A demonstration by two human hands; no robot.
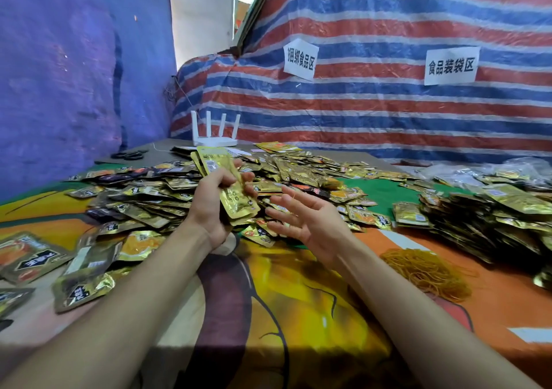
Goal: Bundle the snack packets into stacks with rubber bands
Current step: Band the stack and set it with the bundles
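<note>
Slippage looks the risk: left hand grips an uneven stack of gold snack packets above the loose heap, right hand spread wide beside it. Spare rubber bands lie near on the desk; slick foil could fan out before a band goes round.

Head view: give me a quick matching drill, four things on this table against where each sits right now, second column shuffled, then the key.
Things
1. stack of gold packets
2. rubber bands
3. white router
4. scissors

Places
A. far left, beside the blue sheet
B. in the grip of the left hand
C. at the back, just before the striped tarp
D. near right, heaped on the orange cloth

Pairs: 1-B, 2-D, 3-C, 4-A
</note>
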